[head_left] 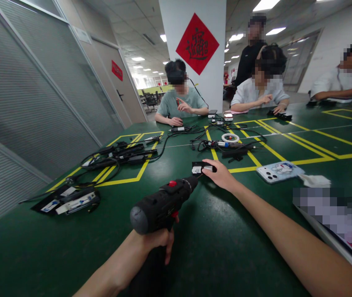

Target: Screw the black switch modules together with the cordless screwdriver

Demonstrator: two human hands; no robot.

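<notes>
My left hand (160, 241) is wrapped around the grip of a black cordless drill (163, 203) with red buttons. The drill's chuck points away from me, its thin bit reaching toward a small black part (197, 168) with a whitish face. My right hand (219, 175) holds that part from the right, fingers closed on its edge, low over the green table (206, 239). Whether the bit touches the part cannot be made out. The drill's lower end is partly hidden by my left hand and wrist.
Black cables and devices (126, 154) lie at the left, with labelled black pieces (76, 202) nearer. Beyond my right hand are a white tape ring (230, 138) and tools (225, 145). A phone (279, 171), tissue (315, 180) and laptop (315, 225) are at right. People sit across.
</notes>
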